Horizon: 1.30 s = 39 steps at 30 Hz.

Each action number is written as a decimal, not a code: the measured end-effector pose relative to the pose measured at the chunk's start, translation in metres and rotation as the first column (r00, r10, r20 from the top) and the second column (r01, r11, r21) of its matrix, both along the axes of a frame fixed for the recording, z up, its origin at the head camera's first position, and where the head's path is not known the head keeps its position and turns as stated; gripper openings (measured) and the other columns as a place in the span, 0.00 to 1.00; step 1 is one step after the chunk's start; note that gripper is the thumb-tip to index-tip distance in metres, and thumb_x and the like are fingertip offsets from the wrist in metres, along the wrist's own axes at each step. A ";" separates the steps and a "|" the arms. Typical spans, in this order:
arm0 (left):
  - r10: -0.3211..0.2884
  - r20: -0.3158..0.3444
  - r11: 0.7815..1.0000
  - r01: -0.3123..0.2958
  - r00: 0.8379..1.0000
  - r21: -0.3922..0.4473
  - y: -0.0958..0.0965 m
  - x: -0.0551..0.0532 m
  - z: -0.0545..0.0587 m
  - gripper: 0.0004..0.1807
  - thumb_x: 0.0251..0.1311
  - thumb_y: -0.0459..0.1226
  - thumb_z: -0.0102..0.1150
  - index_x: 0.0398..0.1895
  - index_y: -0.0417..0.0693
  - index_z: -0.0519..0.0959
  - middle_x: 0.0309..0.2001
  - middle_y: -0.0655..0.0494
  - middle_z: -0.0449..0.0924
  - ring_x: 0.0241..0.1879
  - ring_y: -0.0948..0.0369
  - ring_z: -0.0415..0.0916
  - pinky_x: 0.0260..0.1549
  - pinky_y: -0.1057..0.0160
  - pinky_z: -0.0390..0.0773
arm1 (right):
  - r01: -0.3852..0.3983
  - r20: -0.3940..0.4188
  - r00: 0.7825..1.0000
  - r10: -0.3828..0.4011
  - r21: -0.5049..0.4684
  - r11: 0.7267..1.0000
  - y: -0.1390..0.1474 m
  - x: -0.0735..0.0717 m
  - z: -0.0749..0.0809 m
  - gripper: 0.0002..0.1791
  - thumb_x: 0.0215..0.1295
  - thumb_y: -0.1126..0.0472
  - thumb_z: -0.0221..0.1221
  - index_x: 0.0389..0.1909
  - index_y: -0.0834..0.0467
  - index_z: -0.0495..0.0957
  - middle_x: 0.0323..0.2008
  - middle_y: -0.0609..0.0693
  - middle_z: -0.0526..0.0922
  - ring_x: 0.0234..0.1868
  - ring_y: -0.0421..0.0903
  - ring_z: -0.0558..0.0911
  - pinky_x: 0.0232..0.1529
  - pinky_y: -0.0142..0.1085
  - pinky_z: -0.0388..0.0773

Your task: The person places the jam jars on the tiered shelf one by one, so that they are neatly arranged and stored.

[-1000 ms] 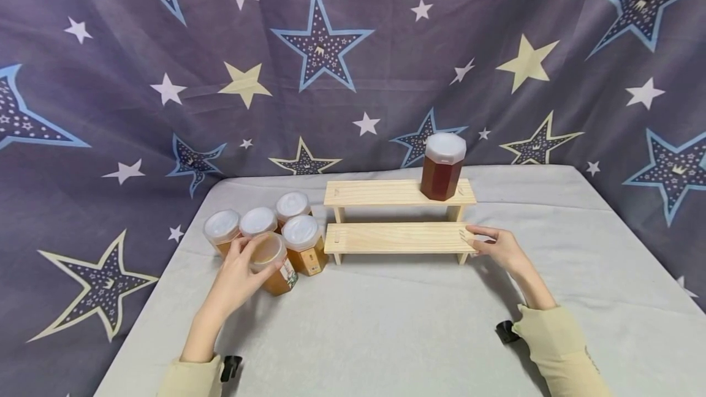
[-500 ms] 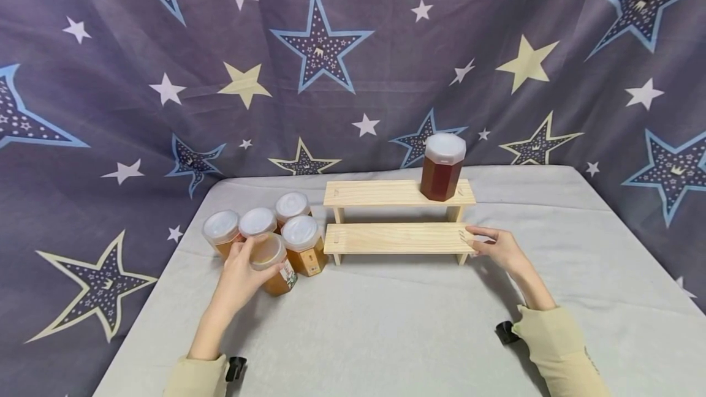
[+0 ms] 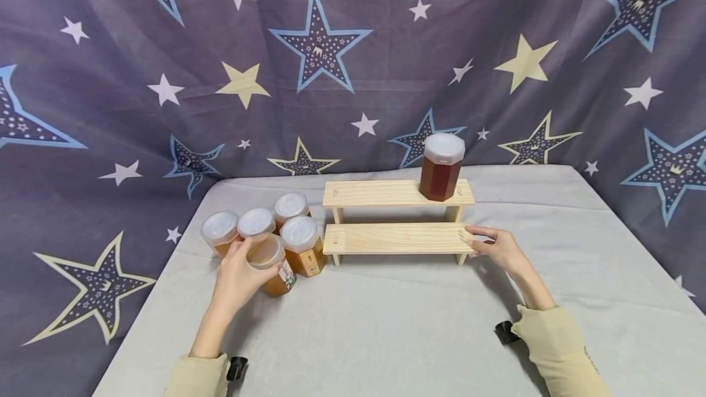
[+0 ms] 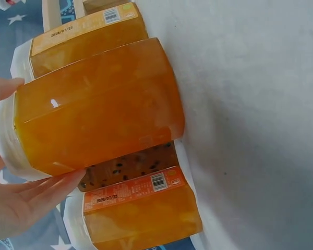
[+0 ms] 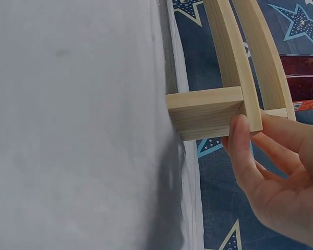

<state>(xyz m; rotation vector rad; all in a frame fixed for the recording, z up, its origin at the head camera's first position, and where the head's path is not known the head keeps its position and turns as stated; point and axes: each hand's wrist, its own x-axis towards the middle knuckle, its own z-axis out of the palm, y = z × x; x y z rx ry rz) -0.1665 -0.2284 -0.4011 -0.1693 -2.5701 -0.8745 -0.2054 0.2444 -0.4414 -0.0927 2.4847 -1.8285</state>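
My left hand (image 3: 240, 277) grips an amber jar (image 3: 276, 283) with a white lid by its top, thumb on one side and fingers on the other. In the left wrist view this jar (image 4: 99, 109) stands in front of other jars, its lid between thumb and fingers. At the right end of a two-tier wooden shelf, my right hand (image 3: 499, 250) pinches the lower board (image 3: 397, 238). The right wrist view shows the thumb and fingers on either side of the board end (image 5: 253, 117). A dark red jar (image 3: 441, 170) stands upright on the upper board (image 3: 375, 192).
Several other white-lidded jars cluster behind the gripped one, among them a jar (image 3: 304, 247) beside the shelf's left end and a jar (image 3: 219, 230) at the far left. A grey cloth (image 3: 375, 329) covers the table. Behind hangs a star-patterned curtain (image 3: 386, 66).
Hardly anything differs. My left forearm has shifted slightly to the right, while the hand keeps its grip on the amber jar. The right hand stays on the shelf.
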 end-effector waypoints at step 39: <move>0.133 -0.177 0.986 -0.113 0.975 0.119 0.007 0.008 0.019 0.30 0.30 0.39 0.71 0.44 0.48 0.74 0.37 0.47 0.70 0.38 0.49 0.71 0.35 0.49 0.69 | 0.006 0.004 1.000 -0.006 -0.024 1.000 0.000 0.001 0.001 0.23 0.57 0.71 0.54 0.52 0.77 0.64 0.49 0.74 0.68 0.25 0.35 0.79 0.32 0.34 0.78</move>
